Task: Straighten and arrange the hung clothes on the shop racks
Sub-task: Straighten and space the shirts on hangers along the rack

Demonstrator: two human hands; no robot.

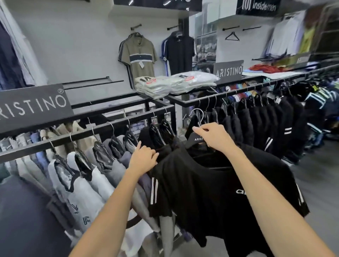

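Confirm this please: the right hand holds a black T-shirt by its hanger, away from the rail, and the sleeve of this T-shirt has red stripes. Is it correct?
Not quite. In the head view the right hand does hold the black T-shirt by its hanger, away from the rail, but the sleeve stripes are white, not red.

Lighting bright, even and cool, from overhead: ceiling strips (146, 2) glint at the top edge, walls read flat grey, shadows soft and faint beneath the wall shirts (139, 55). Wide-angle distortion bows the rails (91, 132) and stretches both forearms toward the lower corners. Motion blur is heavy at the right edge, smearing the shelved clothes (300, 36), and mild at the far left; the centre is fairly sharp, with the black shirt (211, 192) losing detail in its dark folds.
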